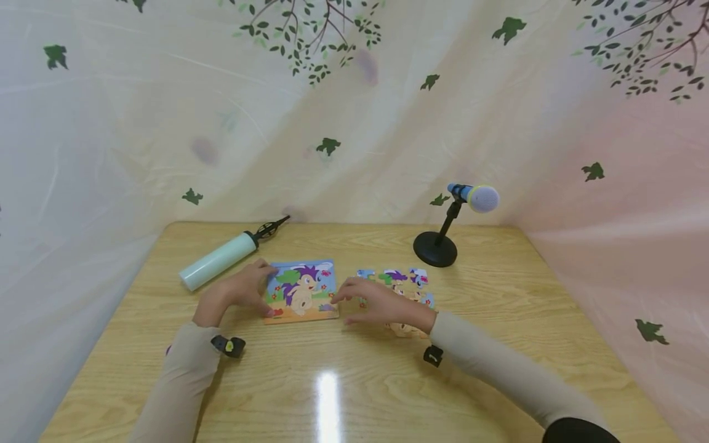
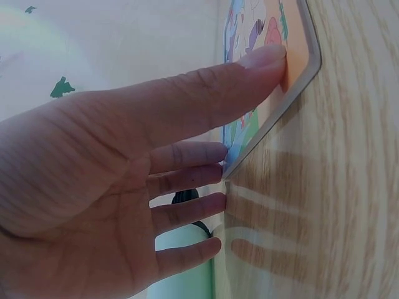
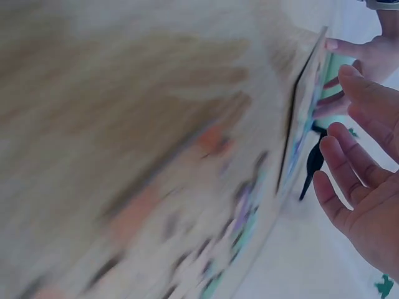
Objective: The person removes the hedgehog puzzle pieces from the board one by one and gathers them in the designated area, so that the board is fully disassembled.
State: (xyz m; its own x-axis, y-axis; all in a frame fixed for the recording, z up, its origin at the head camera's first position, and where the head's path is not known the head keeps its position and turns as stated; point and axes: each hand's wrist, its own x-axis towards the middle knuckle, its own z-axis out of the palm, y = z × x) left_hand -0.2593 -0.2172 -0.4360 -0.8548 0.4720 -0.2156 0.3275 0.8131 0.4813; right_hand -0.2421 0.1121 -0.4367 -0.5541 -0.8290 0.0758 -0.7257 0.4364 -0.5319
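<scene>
A square picture puzzle board [image 1: 301, 292] with a purple-haired cartoon animal lies flat on the wooden table [image 1: 332, 381]. My left hand [image 1: 244, 289] rests at its left edge. In the left wrist view the thumb presses on the board's orange border [image 2: 299, 50] while the straight fingers [image 2: 193, 177] lie along the edge. My right hand [image 1: 376, 301] hovers with spread fingers over several loose puzzle pieces [image 1: 401, 278], its fingertips near the board's right edge. The right wrist view is blurred; it shows the right hand's straight fingers [image 3: 355, 162] beside the board [image 3: 305, 106].
A mint-green cylinder with a black handle [image 1: 218, 261] lies at the back left, just beyond my left hand. A microphone on a round black stand [image 1: 443, 240] stands at the back right. Leaf-printed curtains close in the table on three sides.
</scene>
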